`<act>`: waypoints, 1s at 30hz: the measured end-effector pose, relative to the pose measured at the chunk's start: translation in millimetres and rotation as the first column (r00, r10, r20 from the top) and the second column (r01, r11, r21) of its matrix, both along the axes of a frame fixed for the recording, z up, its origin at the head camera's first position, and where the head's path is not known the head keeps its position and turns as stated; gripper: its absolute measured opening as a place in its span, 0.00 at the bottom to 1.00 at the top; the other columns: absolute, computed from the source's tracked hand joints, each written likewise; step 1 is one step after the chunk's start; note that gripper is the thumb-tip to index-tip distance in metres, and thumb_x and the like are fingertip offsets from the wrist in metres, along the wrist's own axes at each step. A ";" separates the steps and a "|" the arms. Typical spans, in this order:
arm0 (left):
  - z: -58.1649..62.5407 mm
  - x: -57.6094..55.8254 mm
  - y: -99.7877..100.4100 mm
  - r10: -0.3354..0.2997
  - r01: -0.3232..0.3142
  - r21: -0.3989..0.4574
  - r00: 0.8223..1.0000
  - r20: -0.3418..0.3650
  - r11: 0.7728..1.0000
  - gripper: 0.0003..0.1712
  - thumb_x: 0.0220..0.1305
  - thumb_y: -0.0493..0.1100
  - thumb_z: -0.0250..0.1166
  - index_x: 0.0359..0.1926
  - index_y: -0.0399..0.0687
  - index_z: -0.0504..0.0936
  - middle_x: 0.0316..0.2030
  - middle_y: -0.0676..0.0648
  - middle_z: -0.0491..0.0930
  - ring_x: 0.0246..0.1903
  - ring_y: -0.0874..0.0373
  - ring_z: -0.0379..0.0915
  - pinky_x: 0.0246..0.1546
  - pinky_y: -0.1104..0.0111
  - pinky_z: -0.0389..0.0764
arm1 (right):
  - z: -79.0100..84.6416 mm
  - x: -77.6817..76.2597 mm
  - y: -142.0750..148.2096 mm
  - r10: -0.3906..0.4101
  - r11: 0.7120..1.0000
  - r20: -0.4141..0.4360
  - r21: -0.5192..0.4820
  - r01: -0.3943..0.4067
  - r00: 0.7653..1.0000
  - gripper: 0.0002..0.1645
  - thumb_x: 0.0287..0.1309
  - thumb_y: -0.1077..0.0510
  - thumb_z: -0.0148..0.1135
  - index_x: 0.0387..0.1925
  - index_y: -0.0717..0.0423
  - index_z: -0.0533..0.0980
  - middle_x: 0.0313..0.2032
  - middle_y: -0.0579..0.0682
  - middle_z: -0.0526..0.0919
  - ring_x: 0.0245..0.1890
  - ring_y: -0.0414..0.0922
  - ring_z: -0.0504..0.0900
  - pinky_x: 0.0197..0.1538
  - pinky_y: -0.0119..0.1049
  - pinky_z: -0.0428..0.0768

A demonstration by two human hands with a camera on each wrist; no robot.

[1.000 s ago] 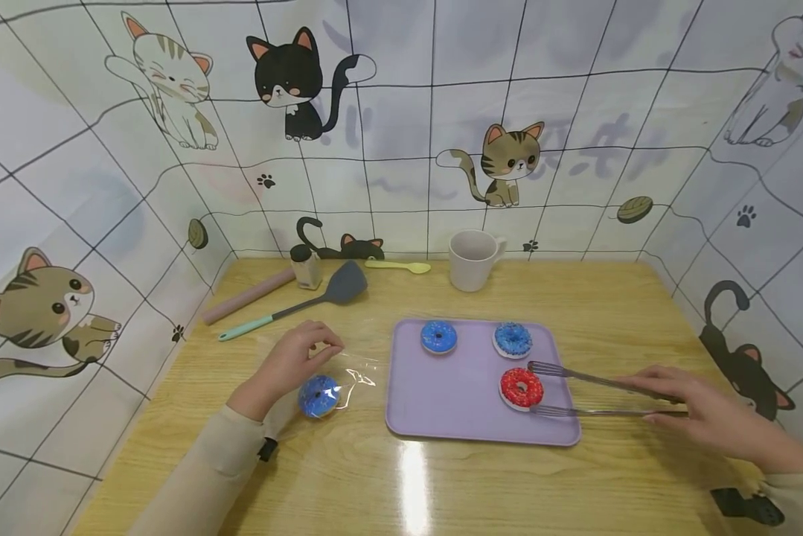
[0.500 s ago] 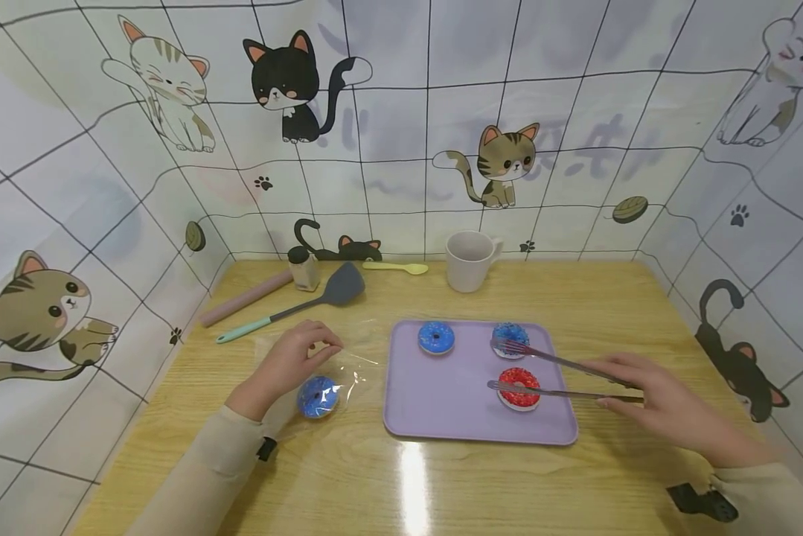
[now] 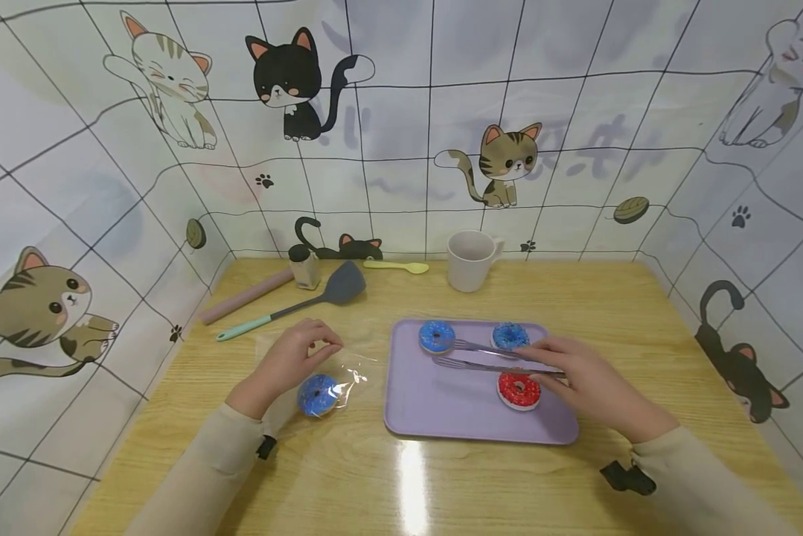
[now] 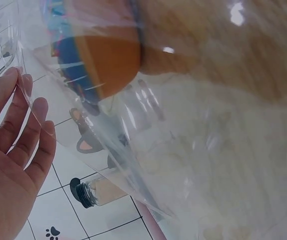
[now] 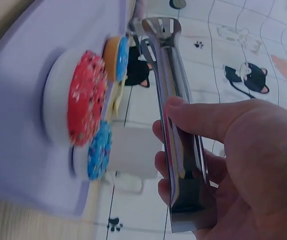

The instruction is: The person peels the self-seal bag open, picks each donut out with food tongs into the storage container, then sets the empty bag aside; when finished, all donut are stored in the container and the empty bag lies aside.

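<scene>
My left hand point(image 3: 295, 359) pinches the edge of a clear plastic bag point(image 4: 193, 150) between thumb and forefinger. Inside the bag lies a blue donut point(image 3: 317, 395). My right hand point(image 3: 592, 383) grips metal tongs point(image 5: 169, 85), their slotted ends apart above the purple tray point(image 3: 441, 417). One tong tip overlaps a blue sprinkled donut point(image 3: 437, 337) at the tray's back left in the head view. A second blue donut point(image 3: 510, 335) sits at the tray's back right. In front of that one is a red donut point(image 5: 87, 97), partly under the tongs as the head camera sees it.
Behind the tray stands a light mug point(image 3: 469, 260). A yellow spoon point(image 3: 401, 266) lies at the back edge by the wall. Farther left are a spatula point(image 3: 344, 284), a jar with a black lid point(image 3: 305, 269) and a brownish-pink rod point(image 3: 247, 296).
My right hand has carried the tongs leftward over the tray, from beside the red donut to the back-left blue one. The left hand and bag stay in place.
</scene>
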State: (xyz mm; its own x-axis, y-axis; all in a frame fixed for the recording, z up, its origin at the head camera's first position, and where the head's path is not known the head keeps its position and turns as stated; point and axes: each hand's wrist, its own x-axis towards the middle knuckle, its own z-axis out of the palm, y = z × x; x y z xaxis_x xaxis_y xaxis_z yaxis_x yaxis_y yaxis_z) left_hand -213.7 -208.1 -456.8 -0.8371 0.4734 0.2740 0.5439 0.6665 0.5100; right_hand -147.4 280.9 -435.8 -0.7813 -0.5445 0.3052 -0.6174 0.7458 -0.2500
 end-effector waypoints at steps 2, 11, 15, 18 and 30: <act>0.7 -0.2 -0.2 -0.001 0.001 0.000 1.000 0.002 1.000 0.05 0.70 0.43 0.69 0.43 0.50 0.89 0.40 0.54 0.85 0.43 0.51 0.80 0.41 0.57 0.81 | 0.6 -5.4 -11.4 0.004 1.000 0.017 0.002 -0.004 1.000 0.30 0.58 0.58 0.76 0.63 0.42 0.81 0.49 0.41 0.82 0.45 0.39 0.78 0.43 0.38 0.79; 1.5 -0.4 0.1 0.006 -0.006 -0.009 1.000 0.013 1.000 0.06 0.70 0.43 0.69 0.44 0.48 0.89 0.41 0.54 0.85 0.44 0.50 0.80 0.41 0.57 0.81 | -2.3 -30.8 -58.5 0.050 0.999 0.058 -0.013 -0.050 0.997 0.29 0.59 0.60 0.75 0.62 0.43 0.82 0.47 0.45 0.84 0.46 0.44 0.81 0.50 0.46 0.81; 2.3 -0.3 1.0 0.005 -0.005 -0.008 1.000 0.009 1.000 0.06 0.70 0.43 0.69 0.43 0.48 0.89 0.41 0.54 0.85 0.44 0.51 0.80 0.42 0.59 0.81 | -5.7 -38.5 -73.9 0.078 0.997 0.084 -0.008 -0.077 0.993 0.27 0.62 0.59 0.73 0.62 0.44 0.82 0.49 0.46 0.85 0.50 0.45 0.83 0.52 0.46 0.83; 2.5 -0.8 0.9 0.003 -0.003 -0.011 1.000 0.003 1.000 0.06 0.70 0.43 0.69 0.43 0.49 0.89 0.41 0.54 0.85 0.44 0.53 0.80 0.42 0.60 0.81 | -6.3 -42.8 -85.1 0.101 0.995 0.103 -0.006 -0.101 0.990 0.25 0.64 0.59 0.72 0.62 0.45 0.82 0.49 0.46 0.85 0.51 0.45 0.83 0.54 0.46 0.83; 2.7 -2.3 0.5 -0.001 0.001 -0.001 1.000 -0.019 1.000 0.04 0.70 0.43 0.69 0.42 0.51 0.89 0.40 0.54 0.85 0.43 0.53 0.79 0.41 0.61 0.80 | -19.1 -54.2 -125.2 0.189 0.982 0.024 0.016 -0.189 0.982 0.25 0.59 0.61 0.75 0.59 0.47 0.84 0.45 0.46 0.85 0.45 0.44 0.82 0.49 0.42 0.83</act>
State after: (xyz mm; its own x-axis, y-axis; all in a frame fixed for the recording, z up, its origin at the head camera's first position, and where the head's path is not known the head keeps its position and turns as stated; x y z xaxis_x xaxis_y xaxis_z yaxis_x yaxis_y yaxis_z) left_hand -216.0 -207.6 -454.1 -0.8312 0.4748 0.2894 0.5543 0.6660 0.4992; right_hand -201.6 155.7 -454.9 -0.6703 -0.6883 0.2774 -0.7421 0.6209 -0.2524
